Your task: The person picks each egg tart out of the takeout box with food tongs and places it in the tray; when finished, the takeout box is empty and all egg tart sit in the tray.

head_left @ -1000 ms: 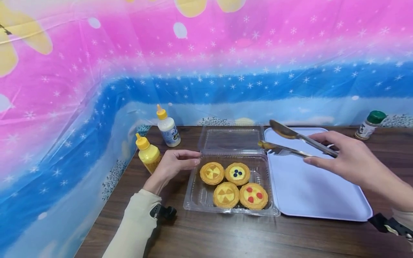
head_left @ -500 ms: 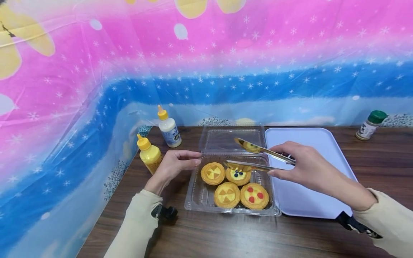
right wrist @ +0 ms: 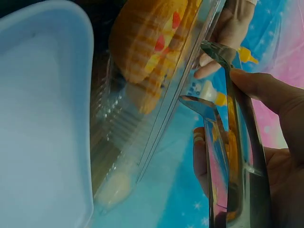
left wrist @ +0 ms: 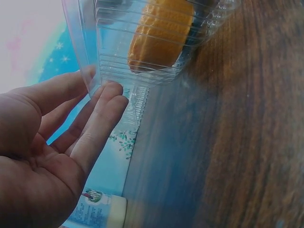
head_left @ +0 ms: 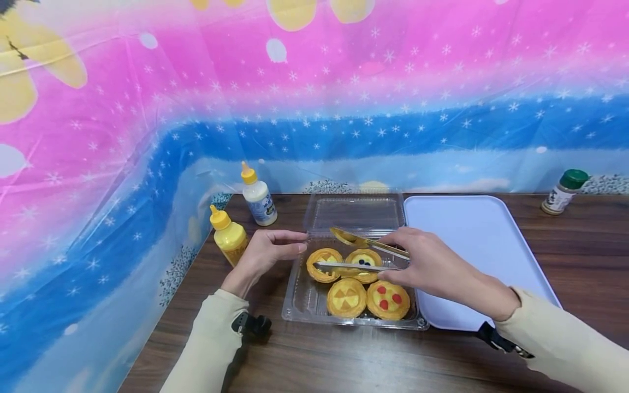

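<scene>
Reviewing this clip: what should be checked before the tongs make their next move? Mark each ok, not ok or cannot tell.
1. Tongs held in the right hand: ok.
2. Tong arms apart, ready to straddle something: ok.
3. Clear box steadied: ok, the left hand pinches its rim.
4. Lid out of the way: ok, folded back.
5. Back-left tart clamped: not ok, the tongs are open over it.
6. Lower tong arm touching that tart: cannot tell.
</scene>
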Available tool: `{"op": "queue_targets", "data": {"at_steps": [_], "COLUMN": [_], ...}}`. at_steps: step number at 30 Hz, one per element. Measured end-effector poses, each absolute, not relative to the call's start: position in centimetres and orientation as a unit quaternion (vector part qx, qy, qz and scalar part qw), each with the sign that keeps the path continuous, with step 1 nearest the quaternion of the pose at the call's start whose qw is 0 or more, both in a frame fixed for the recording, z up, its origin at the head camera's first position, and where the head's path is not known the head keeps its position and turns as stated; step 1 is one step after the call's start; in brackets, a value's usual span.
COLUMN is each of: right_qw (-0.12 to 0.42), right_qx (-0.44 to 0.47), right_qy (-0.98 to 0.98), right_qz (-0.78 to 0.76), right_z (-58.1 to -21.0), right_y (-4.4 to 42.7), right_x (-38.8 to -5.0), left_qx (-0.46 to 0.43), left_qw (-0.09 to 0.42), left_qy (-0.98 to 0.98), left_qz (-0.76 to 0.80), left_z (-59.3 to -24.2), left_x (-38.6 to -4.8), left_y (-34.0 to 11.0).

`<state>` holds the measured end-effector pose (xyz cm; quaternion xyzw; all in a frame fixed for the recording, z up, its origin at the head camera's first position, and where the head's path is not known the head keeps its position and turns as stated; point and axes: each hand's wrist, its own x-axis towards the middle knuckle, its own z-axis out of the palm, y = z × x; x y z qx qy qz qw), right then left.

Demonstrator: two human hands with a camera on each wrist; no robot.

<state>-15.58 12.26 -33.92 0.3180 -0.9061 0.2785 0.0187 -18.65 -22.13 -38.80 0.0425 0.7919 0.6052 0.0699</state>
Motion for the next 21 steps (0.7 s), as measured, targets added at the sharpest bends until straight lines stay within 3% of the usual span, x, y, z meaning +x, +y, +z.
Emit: {"op": "queue_targets", "data": {"at_steps": [21], "right_qw": [0.001], "right_qx": [0.311], "right_qy": [-0.919], "right_qz": [0.241], "right_z": [-34.4], "right_y": [9.6], "right_x": [-15.7], "left_qx": [0.036], "left_qw": [0.065], "left_qy": [0.802], "left_qz": [0.593], "left_z": [-38.7], "left_x": [-18.5], "left_y": [-22.0]}}
